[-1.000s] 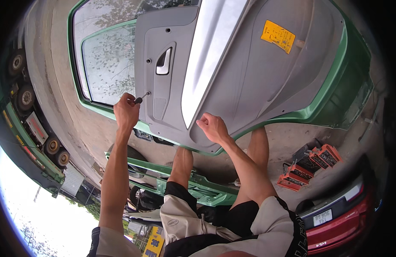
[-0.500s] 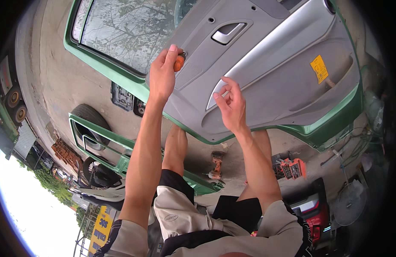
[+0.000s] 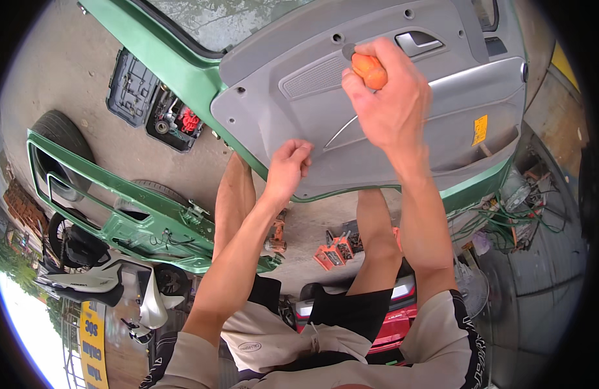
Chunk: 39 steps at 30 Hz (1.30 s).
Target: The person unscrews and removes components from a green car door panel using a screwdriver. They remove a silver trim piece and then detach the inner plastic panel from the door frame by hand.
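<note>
In my right hand (image 3: pixel 393 97) is a short tool with a rounded orange handle (image 3: pixel 371 71); my fingers close around it. It is over the upper part of the grey door trim panel (image 3: pixel 435 149), just left of the silver inner door handle (image 3: pixel 417 43). A dark grey rounded piece shows at the tool's far end; its tip is hidden. My left hand (image 3: pixel 290 170) has its fingers curled together over the panel's lower left part, and what they hold, if anything, is hidden. The panel sits on a green car door (image 3: pixel 157 71) with a window.
An open tool case (image 3: pixel 134 84) lies on the ground at left. Below it are a tyre (image 3: pixel 66 146) and a second green door frame (image 3: pixel 128 220). An orange drill (image 3: pixel 277 235) and an orange tray (image 3: pixel 335 253) lie near my legs. A scooter (image 3: pixel 95 275) stands lower left.
The orange-handled tool has gone from my left hand to my right, which has moved up over the panel. My left hand has come down, and my view has shifted.
</note>
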Tool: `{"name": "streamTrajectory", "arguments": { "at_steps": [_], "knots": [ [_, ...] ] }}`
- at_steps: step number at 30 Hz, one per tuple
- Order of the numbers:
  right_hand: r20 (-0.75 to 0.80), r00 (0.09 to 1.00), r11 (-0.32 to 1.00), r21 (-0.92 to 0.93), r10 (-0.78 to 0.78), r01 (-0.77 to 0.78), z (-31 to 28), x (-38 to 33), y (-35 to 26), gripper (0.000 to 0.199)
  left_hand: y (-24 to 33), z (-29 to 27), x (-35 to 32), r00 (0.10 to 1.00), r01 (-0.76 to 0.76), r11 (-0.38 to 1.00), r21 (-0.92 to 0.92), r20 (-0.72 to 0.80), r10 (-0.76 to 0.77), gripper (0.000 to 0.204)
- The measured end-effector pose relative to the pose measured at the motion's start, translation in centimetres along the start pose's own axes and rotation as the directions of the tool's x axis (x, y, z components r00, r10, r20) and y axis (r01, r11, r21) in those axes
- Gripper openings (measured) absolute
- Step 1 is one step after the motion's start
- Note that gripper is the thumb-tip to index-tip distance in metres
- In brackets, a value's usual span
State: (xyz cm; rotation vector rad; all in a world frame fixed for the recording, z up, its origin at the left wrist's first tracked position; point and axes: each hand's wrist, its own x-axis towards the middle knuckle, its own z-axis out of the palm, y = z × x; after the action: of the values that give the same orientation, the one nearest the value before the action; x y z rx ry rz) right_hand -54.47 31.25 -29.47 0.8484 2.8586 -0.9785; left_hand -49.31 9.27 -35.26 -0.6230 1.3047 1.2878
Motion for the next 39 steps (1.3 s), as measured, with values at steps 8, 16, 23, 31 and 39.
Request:
{"name": "streamTrajectory", "arguments": {
  "at_steps": [8, 16, 23, 31, 39],
  "knots": [
    [-0.008, 0.998, 0.648, 0.76, -0.07, 0.052, 4.5, 2.2, 1.9, 0.024, 0.3, 3.4, 1.0, 0.995, -0.024, 0.91, 0.414, 0.098, -0.018, 0.028],
    [-0.13, 0.981, 0.282, 0.945, -0.145, 0.167, 5.1, 4.3, 2.9, 0.046, 2.2, 4.0, 1.1, 0.999, -0.026, 0.991, 0.131, 0.046, 0.02, 0.03],
    [0.368, 0.464, 0.435, 0.899, -0.806, 0.043, 1.2, 10.4, 5.5, 0.032, -0.4, 3.9, 1.7, 0.941, 0.331, 0.931, -0.152, 0.122, -0.314, 0.027],
    [-0.206, 0.975, 0.954, 0.268, -0.079, 0.134, -0.4, 4.6, -2.3, 0.023, 0.3, 5.4, 2.4, 0.969, 0.246, 0.943, -0.226, 0.082, -0.233, 0.027],
    [0.59, 0.789, 0.78, -0.408, -0.172, 0.475, -3.7, 6.6, -2.6, 0.024, -0.5, 5.8, 2.4, 0.973, 0.227, 0.945, -0.233, 0.096, -0.21, 0.027]
  ]
}}
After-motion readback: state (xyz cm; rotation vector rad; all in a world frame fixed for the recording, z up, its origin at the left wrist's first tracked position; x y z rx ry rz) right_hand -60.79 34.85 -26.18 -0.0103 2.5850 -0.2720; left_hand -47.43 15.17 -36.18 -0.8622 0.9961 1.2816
